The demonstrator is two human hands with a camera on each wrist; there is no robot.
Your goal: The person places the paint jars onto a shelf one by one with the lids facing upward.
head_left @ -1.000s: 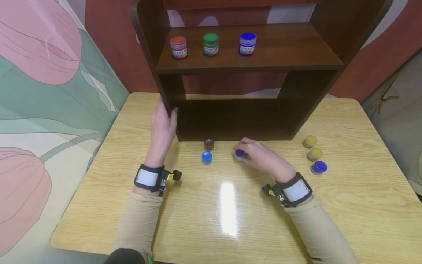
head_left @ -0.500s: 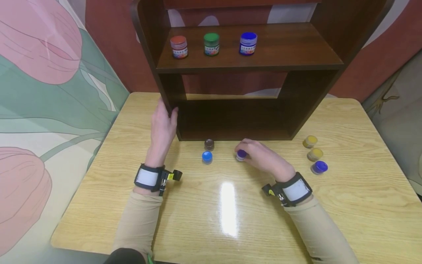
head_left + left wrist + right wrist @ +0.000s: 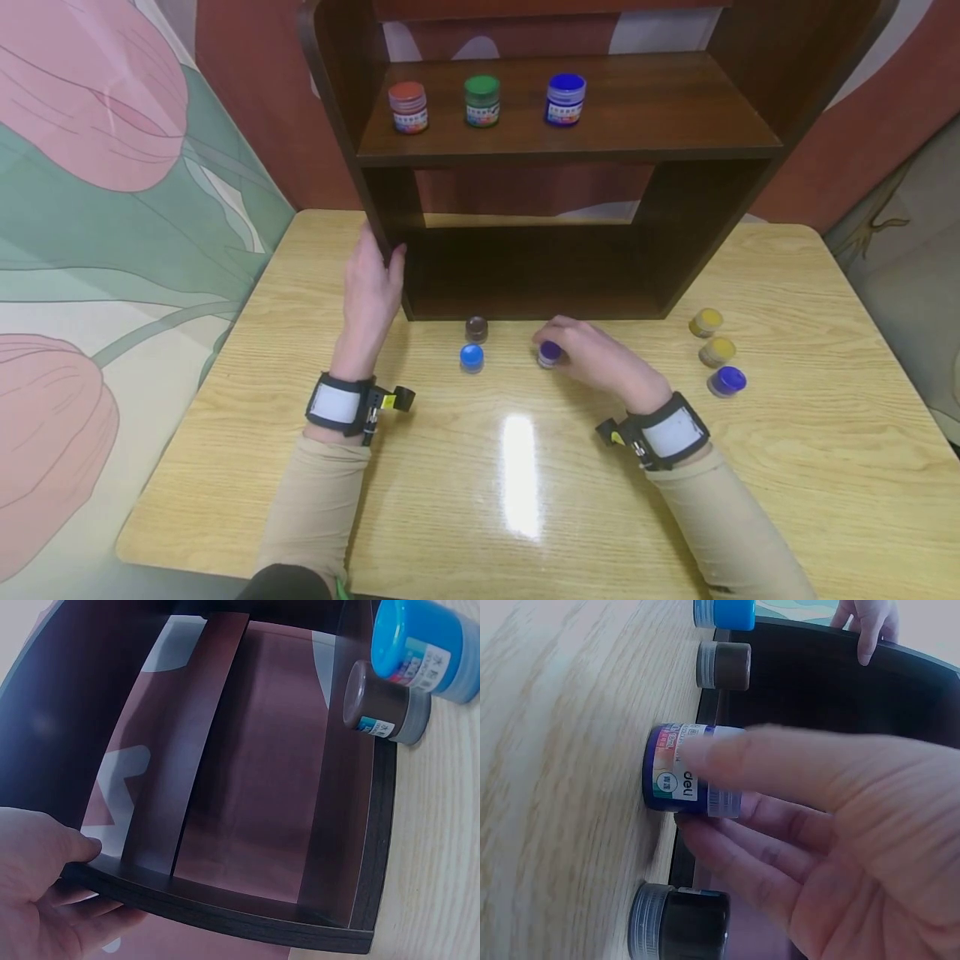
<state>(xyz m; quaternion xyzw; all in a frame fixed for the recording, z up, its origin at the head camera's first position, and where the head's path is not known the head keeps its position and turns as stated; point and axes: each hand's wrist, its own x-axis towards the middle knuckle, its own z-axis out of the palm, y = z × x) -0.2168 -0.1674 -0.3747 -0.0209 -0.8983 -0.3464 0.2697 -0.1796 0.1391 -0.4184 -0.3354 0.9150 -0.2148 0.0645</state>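
My left hand [image 3: 372, 279] grips the left side panel of a dark brown wooden shelf [image 3: 570, 156]. In the left wrist view its thumb [image 3: 84, 847] lies on the panel's inner side, with the fingers outside. My right hand [image 3: 600, 354] pinches a small purple paint jar [image 3: 550, 352] in front of the shelf. The right wrist view shows thumb and fingers around this jar [image 3: 676, 769], its label facing the camera, its purple end close to the tabletop. A black jar [image 3: 694, 922] stands beside it there, hidden by the hand in the head view.
Left of the right hand stand a brown jar [image 3: 476, 328] and a light blue jar [image 3: 472, 358]. Two yellow jars [image 3: 706, 322] and a violet-blue jar [image 3: 727, 381] are at right. Red [image 3: 408, 107], green [image 3: 482, 101] and blue [image 3: 566, 99] jars stand on the upper shelf board.
The purple jar has shifted slightly to the right and tipped a little in my right fingers. My left hand has stayed on the shelf's side panel.
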